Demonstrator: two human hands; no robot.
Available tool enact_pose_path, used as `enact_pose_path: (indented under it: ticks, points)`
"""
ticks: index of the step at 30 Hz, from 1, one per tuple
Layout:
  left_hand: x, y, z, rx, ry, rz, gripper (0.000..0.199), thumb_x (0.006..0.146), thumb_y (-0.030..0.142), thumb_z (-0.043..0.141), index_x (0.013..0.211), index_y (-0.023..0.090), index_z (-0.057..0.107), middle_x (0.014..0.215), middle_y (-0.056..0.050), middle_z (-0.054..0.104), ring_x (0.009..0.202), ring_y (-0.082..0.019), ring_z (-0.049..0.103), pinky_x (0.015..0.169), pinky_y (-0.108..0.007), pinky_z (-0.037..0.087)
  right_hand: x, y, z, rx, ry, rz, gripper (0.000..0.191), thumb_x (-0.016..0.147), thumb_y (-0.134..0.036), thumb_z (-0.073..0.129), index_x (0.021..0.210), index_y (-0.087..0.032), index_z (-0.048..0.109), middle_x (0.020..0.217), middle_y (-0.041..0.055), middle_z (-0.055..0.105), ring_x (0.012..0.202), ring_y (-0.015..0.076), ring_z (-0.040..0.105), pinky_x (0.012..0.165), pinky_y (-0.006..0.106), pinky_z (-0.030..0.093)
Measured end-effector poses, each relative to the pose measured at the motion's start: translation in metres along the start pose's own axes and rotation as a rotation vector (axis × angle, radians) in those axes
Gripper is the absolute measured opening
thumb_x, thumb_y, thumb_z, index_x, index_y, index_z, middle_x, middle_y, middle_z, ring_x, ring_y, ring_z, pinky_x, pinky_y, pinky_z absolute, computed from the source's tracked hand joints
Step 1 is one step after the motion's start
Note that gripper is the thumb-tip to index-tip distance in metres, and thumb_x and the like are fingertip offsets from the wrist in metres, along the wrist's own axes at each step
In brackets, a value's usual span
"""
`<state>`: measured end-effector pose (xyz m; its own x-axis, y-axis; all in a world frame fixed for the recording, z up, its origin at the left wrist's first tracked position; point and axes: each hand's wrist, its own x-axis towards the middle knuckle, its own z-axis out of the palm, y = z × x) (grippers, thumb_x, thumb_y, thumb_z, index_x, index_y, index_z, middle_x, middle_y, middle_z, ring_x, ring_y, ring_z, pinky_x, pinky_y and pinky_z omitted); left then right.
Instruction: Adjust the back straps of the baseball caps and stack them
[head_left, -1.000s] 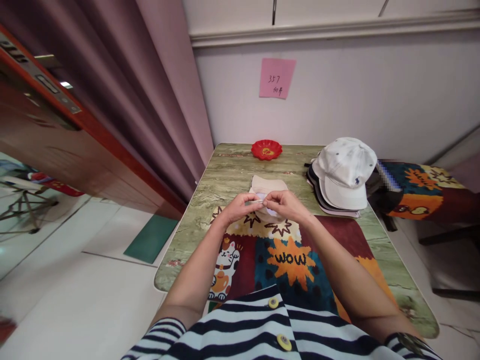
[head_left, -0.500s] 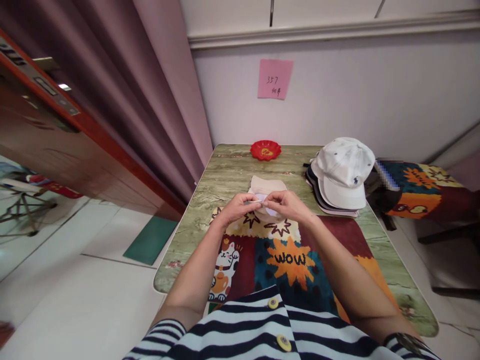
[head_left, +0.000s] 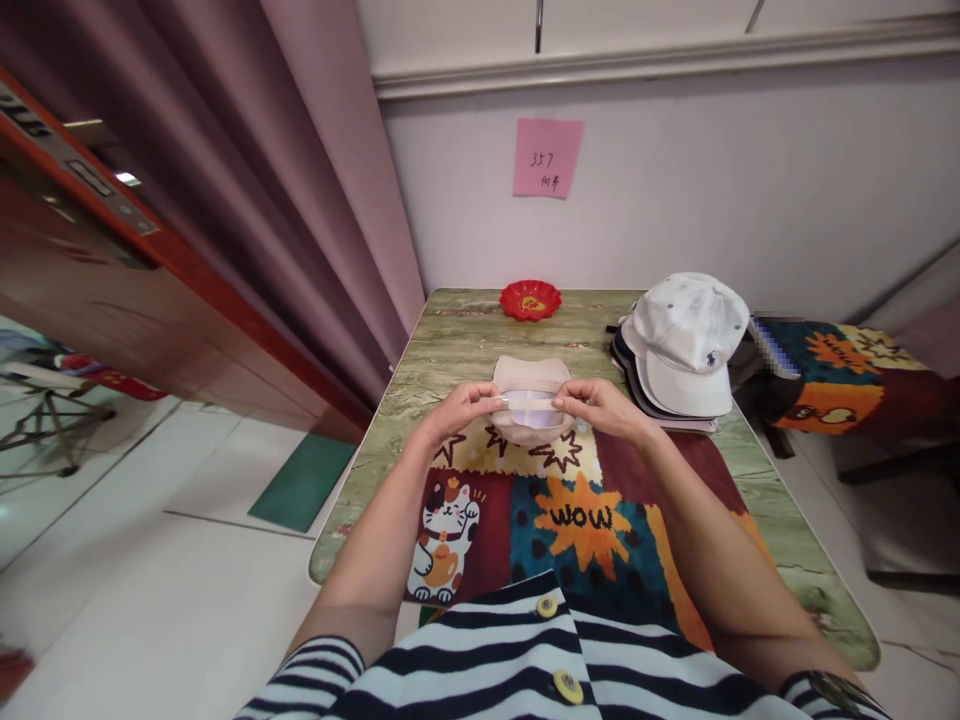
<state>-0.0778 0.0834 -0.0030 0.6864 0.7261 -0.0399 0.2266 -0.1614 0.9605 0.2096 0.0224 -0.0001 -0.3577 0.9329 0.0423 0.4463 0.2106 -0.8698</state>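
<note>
A pale beige baseball cap (head_left: 531, 374) lies upside down on the table, its brim pointing away from me and its light lilac inside showing. Across its opening runs a narrow pale strap (head_left: 529, 404), stretched level between my two hands. My left hand (head_left: 466, 408) pinches the strap's left end between thumb and fingers. At the other end, my right hand (head_left: 598, 408) pinches it the same way. The near side of the cap rests over a patterned mat (head_left: 480, 460).
A stack of caps topped by a white one (head_left: 686, 340) stands at the table's right. Near the wall sits a red scalloped dish (head_left: 531, 300). A pink note (head_left: 547, 158) is stuck on the wall. Left of the table are a curtain (head_left: 337, 200) and a door (head_left: 187, 310).
My hands were close together over the cap's middle and have moved apart, left and right. The strap between them and the cap's inside now show more.
</note>
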Motion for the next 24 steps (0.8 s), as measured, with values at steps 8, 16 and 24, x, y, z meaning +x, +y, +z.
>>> enact_pose_path:
  ticks: [8, 16, 24]
  points:
    - [-0.005, 0.000, 0.000, 0.098, 0.090, 0.027, 0.035, 0.087, 0.050, 0.065, 0.083, 0.016, 0.068, 0.083, -0.001, 0.066, 0.082, -0.017, 0.060, 0.078, -0.027, 0.044, -0.010, -0.001, -0.009, -0.061, 0.079, -0.021, 0.035, 0.095, -0.049, 0.055, 0.091, -0.019, 0.073, 0.089, 0.0025, 0.073, 0.083, 0.0204, 0.065, 0.078, 0.030, 0.048]
    - [-0.015, -0.002, -0.021, 0.430, 0.018, 0.134, 0.051, 0.083, 0.044, 0.071, 0.129, 0.022, 0.067, 0.153, -0.012, 0.052, 0.149, -0.032, 0.035, 0.124, -0.051, 0.022, -0.029, 0.055, -0.030, -0.330, 0.220, -0.090, 0.067, 0.079, -0.016, 0.061, 0.144, -0.031, 0.056, 0.148, 0.0072, 0.054, 0.137, 0.0297, 0.051, 0.116, 0.050, 0.039]
    - [0.006, 0.011, -0.013, 0.242, -0.029, 0.038, 0.026, 0.066, 0.022, 0.082, 0.092, 0.026, 0.082, 0.127, -0.009, 0.072, 0.149, -0.037, 0.035, 0.125, -0.057, 0.006, -0.002, 0.028, -0.014, -0.290, 0.050, -0.126, 0.022, 0.080, -0.031, 0.074, 0.100, -0.026, 0.080, 0.132, 0.0114, 0.069, 0.132, 0.0380, 0.055, 0.116, 0.065, 0.029]
